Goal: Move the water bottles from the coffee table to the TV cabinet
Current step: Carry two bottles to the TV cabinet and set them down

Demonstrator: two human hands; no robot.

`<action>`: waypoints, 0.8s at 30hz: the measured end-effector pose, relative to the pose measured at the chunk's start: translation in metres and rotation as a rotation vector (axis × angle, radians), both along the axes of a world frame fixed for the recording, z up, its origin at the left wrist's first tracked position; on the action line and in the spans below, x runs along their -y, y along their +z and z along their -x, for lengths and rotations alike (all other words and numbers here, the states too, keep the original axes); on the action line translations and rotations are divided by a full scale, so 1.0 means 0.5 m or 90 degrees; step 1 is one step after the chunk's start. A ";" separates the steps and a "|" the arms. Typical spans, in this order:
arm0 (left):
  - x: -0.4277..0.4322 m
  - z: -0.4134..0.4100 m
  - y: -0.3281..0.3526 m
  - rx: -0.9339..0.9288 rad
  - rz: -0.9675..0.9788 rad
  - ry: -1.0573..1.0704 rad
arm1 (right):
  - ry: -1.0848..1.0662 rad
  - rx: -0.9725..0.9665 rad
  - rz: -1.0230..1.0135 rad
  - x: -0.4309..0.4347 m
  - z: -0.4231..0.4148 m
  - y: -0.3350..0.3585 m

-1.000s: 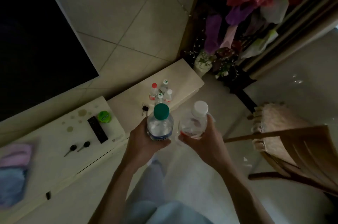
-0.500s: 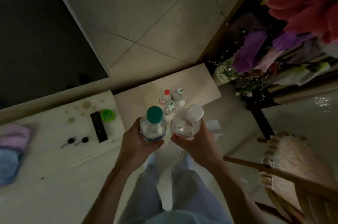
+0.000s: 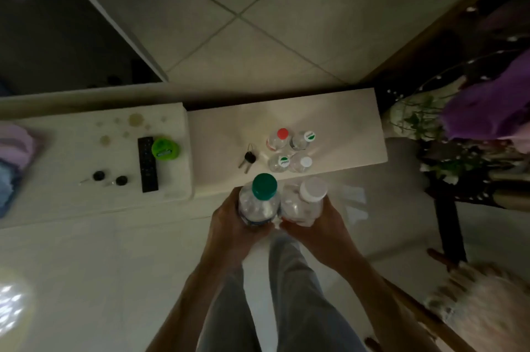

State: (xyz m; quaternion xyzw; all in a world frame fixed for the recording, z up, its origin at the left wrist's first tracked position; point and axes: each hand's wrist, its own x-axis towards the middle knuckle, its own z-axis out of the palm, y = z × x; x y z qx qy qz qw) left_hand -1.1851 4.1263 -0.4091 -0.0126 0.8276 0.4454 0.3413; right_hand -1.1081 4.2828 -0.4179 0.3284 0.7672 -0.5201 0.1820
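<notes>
The left hand is wrapped around the green-capped bottle, the right hand around the white-capped bottle, both at the near edge of the TV cabinet. Delivery step: next, set both upright beside the four standing bottles, clear of the keys.

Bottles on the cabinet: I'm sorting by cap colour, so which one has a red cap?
The red-capped bottle, at the back left of the cluster of four; its neighbours' caps are white or white with green.

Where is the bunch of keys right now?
In the head view, the bunch of dark-headed keys lies on the pale cabinet top, just left of the four standing clear plastic bottles and beyond the green-capped bottle in the left hand.
</notes>
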 end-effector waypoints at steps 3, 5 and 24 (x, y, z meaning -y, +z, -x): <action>-0.043 -0.006 -0.069 0.020 0.010 0.021 | 0.001 0.012 0.013 -0.051 0.007 -0.067; -0.072 -0.010 -0.118 0.017 0.013 0.044 | -0.010 0.030 0.023 -0.084 0.000 -0.121; -0.151 0.133 -0.579 -0.113 0.101 0.178 | -0.206 -0.033 -0.180 -0.342 0.086 -0.569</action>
